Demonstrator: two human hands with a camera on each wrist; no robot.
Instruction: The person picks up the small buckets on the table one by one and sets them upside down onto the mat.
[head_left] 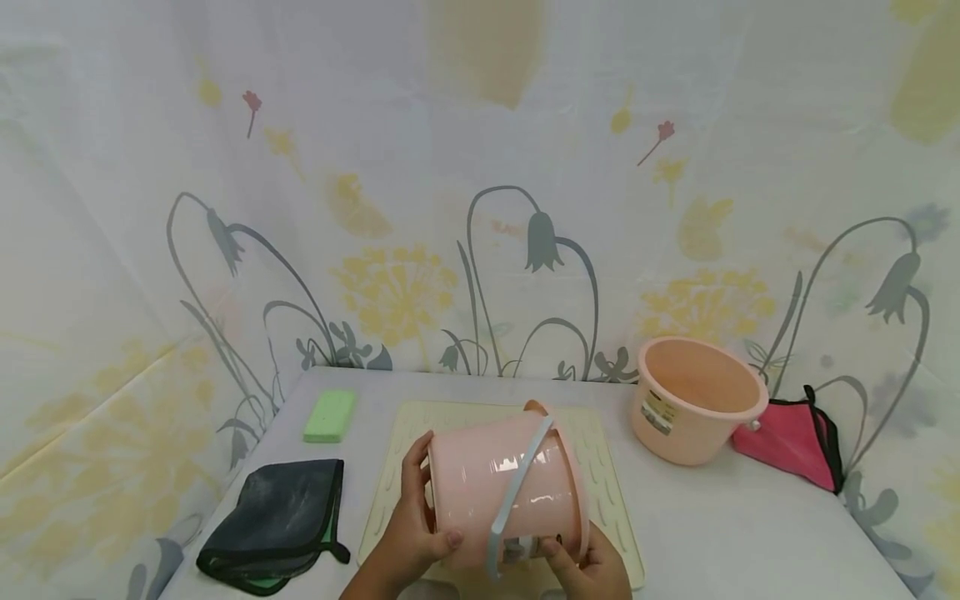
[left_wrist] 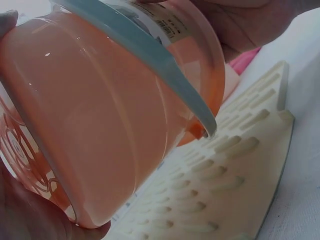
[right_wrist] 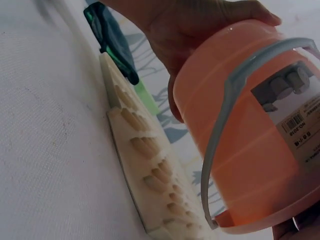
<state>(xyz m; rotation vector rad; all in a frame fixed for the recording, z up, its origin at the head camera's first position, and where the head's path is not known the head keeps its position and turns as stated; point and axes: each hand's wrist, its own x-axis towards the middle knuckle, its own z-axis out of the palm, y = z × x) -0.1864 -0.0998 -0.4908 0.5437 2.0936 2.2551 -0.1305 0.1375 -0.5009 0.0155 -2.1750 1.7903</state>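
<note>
Pink bucket (head_left: 480, 492), inside turned from the head view; right hand (head_left: 596, 571), fingers mostly hidden behind its rim; mat (head_left: 603, 475), middle covered; tub (head_left: 686, 432), table's (head_left: 705, 533) far right corner, label (head_left: 659, 413) unreadably small; red cloth (head_left: 791, 442), partly behind tub.

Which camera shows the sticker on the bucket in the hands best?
The right wrist view: the sticker looks biggest there, with picture and barcode, though the edge crops it. The left wrist view shows a slanted strip beside the handle; the head view, only a small piece by the right hand.
</note>
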